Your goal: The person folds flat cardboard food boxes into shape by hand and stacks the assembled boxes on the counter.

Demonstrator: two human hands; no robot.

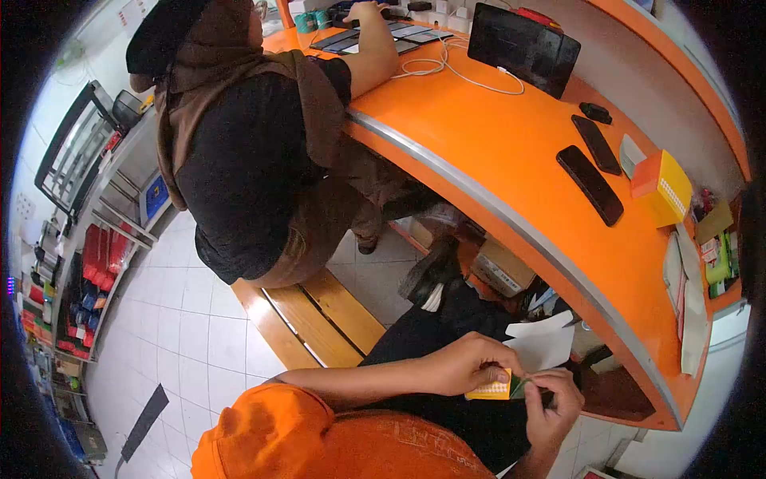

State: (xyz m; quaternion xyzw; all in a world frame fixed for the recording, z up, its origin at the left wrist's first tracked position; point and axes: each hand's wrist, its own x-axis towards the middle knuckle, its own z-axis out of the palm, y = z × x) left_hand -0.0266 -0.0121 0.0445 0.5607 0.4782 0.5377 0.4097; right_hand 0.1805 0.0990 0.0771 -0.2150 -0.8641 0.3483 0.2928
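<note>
Low in the view, over my lap, my left hand (476, 365) is closed around a small yellow box (491, 389) with a pale dotted face. Right beside it, my right hand (556, 403) has its fingertips pinched near a small greenish piece (519, 389) at the box's edge. What exactly the right fingertips hold is too small to make out. A white sheet or open flap (543, 344) shows just behind my hands, below the orange counter (511, 188).
Two dark phones (589, 184) (596, 144), a tablet (523, 49) with a white cable (447, 65) and an orange-yellow box (662, 188) lie or stand on the counter. A co-worker (247, 160) sits on the wooden bench (319, 315), one arm over the counter.
</note>
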